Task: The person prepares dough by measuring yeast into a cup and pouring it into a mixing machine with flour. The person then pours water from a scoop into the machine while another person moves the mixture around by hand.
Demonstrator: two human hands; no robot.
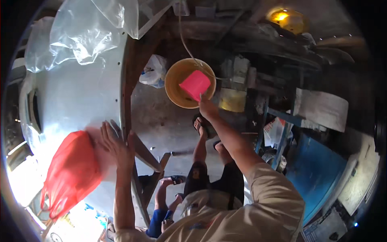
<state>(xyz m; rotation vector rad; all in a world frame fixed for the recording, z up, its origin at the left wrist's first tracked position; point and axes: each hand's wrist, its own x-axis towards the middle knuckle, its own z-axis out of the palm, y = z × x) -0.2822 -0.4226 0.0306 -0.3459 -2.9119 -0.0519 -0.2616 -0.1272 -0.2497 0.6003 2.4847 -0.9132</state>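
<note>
My right hand (208, 108) is closed around the handle of a pink water dipper (196, 83). The dipper is held over a round yellowish bucket (171, 89) on the floor, in front of my feet. How much the bucket contains is too dark to tell. On the left, my left hand (114, 144) lies on the metal-topped table (86, 94) near its edge, fingers stretched out and holding nothing. Right beside those fingers is a red plastic bag (74, 169), full-looking, its contents hidden.
A clear plastic sheet (86, 34) covers the table's far end. A knotted white bag (155, 71) sits left of the bucket, and a thin hose (184, 42) runs down to it. Blue-framed shelving (278, 145) stands at right. Another person's legs (160, 197) show at lower left.
</note>
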